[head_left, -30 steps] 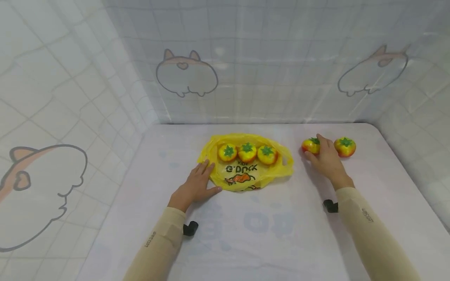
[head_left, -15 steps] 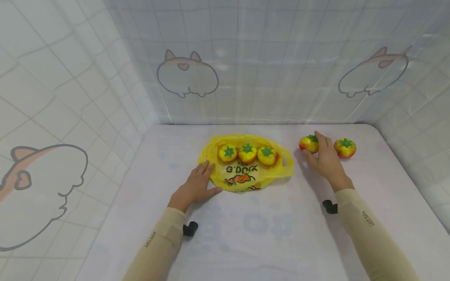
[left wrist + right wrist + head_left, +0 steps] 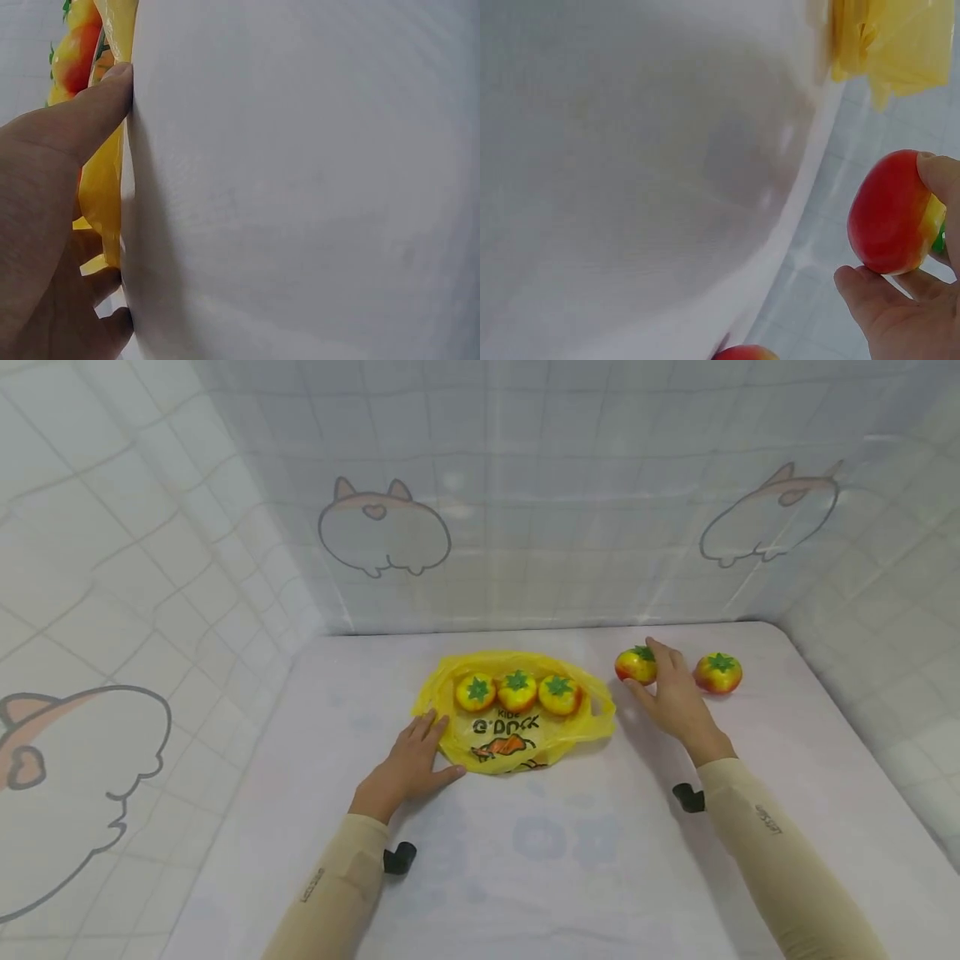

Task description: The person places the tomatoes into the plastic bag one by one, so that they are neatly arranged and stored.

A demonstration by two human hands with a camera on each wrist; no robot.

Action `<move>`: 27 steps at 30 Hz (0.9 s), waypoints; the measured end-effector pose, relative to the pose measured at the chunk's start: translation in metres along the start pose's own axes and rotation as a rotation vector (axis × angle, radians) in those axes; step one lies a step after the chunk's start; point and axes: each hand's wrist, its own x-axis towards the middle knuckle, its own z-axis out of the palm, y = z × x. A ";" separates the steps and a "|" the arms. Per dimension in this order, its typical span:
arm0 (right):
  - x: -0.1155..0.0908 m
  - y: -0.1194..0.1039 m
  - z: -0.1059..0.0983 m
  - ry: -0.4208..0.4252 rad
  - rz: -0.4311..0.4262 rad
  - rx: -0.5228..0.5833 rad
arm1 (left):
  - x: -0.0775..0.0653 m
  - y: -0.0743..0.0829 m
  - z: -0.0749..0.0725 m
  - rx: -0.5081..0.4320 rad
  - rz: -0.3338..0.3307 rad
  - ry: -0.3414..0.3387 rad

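Observation:
A yellow plastic bag (image 3: 592,727) with printed letters lies on the white table. Three red-and-yellow toy fruits (image 3: 517,692) with green star-shaped leaves sit in a row in its mouth. My left hand (image 3: 408,766) rests at the bag's left edge, fingers spread and touching it. To the right of the bag, my right hand (image 3: 678,703) holds another toy fruit (image 3: 889,214) between thumb and fingers; in the right wrist view it appears raised off the table. One more toy fruit (image 3: 717,673) stands just right of that hand.
A grey-white tiled-pattern sheet (image 3: 525,568) rises behind the table, with similar sheets at both sides. The bag's handle loop (image 3: 602,702) points toward my right hand. Black wrist mounts (image 3: 400,857) stick out beside the sleeves.
My right hand has moved a little left with the toy fruit, away from the lone one. The left hand stays on the bag's edge. The head view has shifted slightly.

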 end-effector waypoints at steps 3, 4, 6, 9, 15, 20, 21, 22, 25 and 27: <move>-0.001 -0.005 -0.001 -0.006 -0.010 0.003 | -0.003 -0.002 0.001 -0.007 0.004 0.007; -0.001 -0.007 -0.001 -0.008 -0.015 0.005 | -0.003 -0.002 0.000 -0.007 0.006 0.008; -0.003 -0.010 -0.003 -0.010 -0.020 0.007 | -0.004 -0.002 0.000 -0.010 0.010 0.011; -0.005 -0.014 -0.006 -0.002 -0.025 0.001 | -0.004 -0.001 -0.001 -0.010 0.015 0.008; -0.005 -0.026 -0.006 0.040 -0.074 -0.005 | -0.003 0.001 -0.002 -0.013 0.006 -0.004; -0.005 -0.032 -0.003 0.062 -0.123 0.014 | -0.005 0.004 -0.003 -0.019 0.001 -0.011; -0.005 -0.033 -0.002 0.064 -0.131 0.016 | -0.006 0.004 -0.003 -0.018 0.001 -0.012; -0.005 -0.034 -0.002 0.069 -0.143 0.020 | -0.006 0.005 -0.004 -0.020 0.001 -0.014; -0.003 -0.035 -0.002 0.095 -0.188 0.029 | -0.006 0.004 -0.005 -0.018 0.000 -0.014; -0.002 -0.037 -0.002 0.111 -0.215 0.031 | -0.006 0.003 -0.005 -0.016 0.000 -0.015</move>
